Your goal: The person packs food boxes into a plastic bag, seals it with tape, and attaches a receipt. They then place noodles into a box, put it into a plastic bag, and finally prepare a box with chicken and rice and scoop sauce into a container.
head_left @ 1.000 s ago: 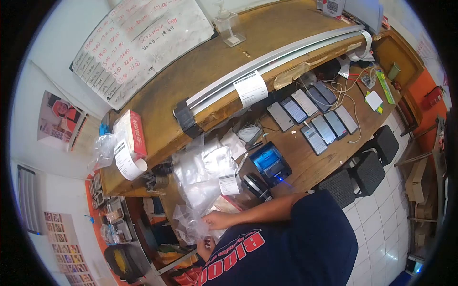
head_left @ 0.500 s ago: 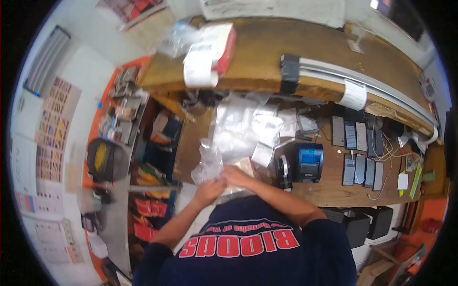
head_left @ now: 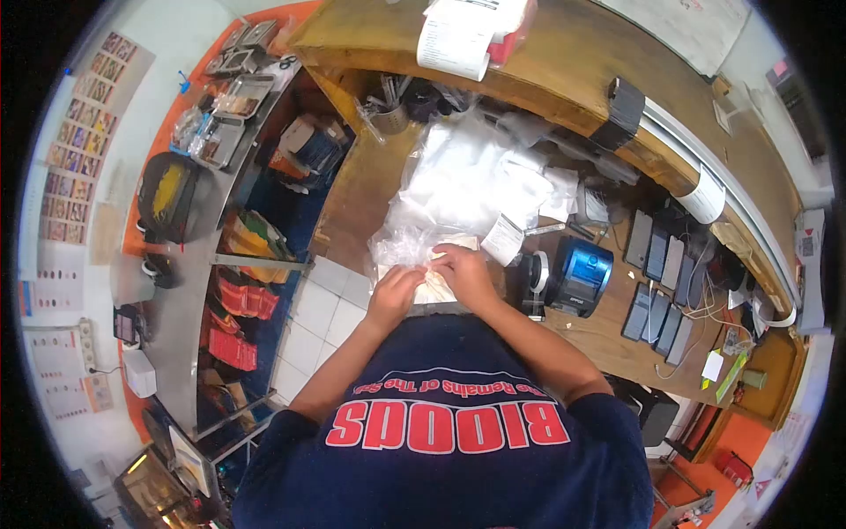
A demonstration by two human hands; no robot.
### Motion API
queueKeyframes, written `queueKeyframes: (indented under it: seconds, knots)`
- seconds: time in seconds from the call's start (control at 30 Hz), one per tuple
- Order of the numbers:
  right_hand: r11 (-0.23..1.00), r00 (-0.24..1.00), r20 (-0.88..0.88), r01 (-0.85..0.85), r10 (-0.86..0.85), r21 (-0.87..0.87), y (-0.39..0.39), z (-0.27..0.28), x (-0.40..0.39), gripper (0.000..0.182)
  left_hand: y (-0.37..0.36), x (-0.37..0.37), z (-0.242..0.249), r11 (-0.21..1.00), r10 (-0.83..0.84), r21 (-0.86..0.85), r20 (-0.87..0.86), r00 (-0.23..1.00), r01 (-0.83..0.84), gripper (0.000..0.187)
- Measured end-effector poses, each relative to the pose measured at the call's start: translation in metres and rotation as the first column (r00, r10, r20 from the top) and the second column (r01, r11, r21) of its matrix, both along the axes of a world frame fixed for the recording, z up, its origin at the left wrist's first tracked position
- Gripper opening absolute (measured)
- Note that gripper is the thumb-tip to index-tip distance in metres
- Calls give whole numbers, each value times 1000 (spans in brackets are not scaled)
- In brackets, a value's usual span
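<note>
At the counter's near edge, close to my body, both my hands work together. My left hand (head_left: pixel 397 293) is closed, its fingertips pinching the near edge of a crumpled clear plastic bag (head_left: pixel 407 245). My right hand (head_left: pixel 464 273), also with curled fingers, pinches at the same bag a little to the right. Beneath and between the hands lies a cream-coloured, paper-like piece (head_left: pixel 435 289), partly covered by the fingers. Ahead of them is a stack of shiny clear plastic sheets or bags (head_left: pixel 463 167). A printed receipt (head_left: pixel 503 240) rests on the right.
A blue-and-black receipt printer (head_left: pixel 579 276) stands on the right, with several phones (head_left: pixel 645 309) and tangled cables beyond. A raised wooden shelf (head_left: pixel 538 84) spans the far side. On the left are a metal rack (head_left: pixel 256 261) with red packets (head_left: pixel 247 298) and metal trays (head_left: pixel 245 95).
My head view has turned and tilted down, so the counter appears rotated. My hands, previously touching at the plastic bag, are now slightly apart, with more of the cream-coloured piece showing between them.
</note>
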State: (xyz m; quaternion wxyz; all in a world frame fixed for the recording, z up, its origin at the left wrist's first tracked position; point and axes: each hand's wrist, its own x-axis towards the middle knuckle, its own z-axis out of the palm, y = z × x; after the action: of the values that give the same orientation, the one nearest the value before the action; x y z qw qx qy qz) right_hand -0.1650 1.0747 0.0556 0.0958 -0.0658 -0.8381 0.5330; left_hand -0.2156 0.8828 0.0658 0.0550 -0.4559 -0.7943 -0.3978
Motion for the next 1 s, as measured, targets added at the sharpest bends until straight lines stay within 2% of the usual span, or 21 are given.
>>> queueKeyframes:
  seconds: [0.03, 0.1, 0.3, 0.33, 0.37, 0.43, 0.47, 0.6, 1.0]
  knots:
    - [1000, 1000, 3, -10, 10, 5, 0, 3, 1, 26, 0, 1, -1, 1000, 10, 5, 3, 1000, -10, 19]
    - [997, 995, 67, 80, -78, -18, -1, 14, 7, 29, -1, 4, -3, 999, 45, 12, -1, 999, -45, 18]
    - [997, 980, 200, -8, 24, -80, 0, 36, 15, 35, -7, 3, -3, 998, 54, 26, 2, 999, -55, 17]
    - [963, 972, 220, -17, 78, -269, 2, 24, 15, 39, -6, 1, 2, 997, 52, 59, 6, 999, -52, 18]
    - [963, 970, 229, -22, 86, -270, 2, 15, 16, 39, -6, 2, -1, 996, 60, 58, 15, 998, -61, 18]
    - [853, 975, 159, -49, 153, -519, 3, 6, 17, 42, -6, 2, -8, 994, 76, 72, 52, 996, -79, 17]
    - [827, 976, 126, -81, 180, -557, 3, -1, 16, 43, -6, 2, -10, 993, 88, 73, 75, 993, -94, 17]
    - [794, 987, 73, -68, 140, -604, 0, -13, 13, 39, -5, 2, -10, 992, 82, 87, 80, 993, -89, 18]
    - [835, 990, 57, -78, 131, -545, -5, -14, 2, 32, -7, 6, -16, 983, 100, 132, 173, 980, -124, 17]
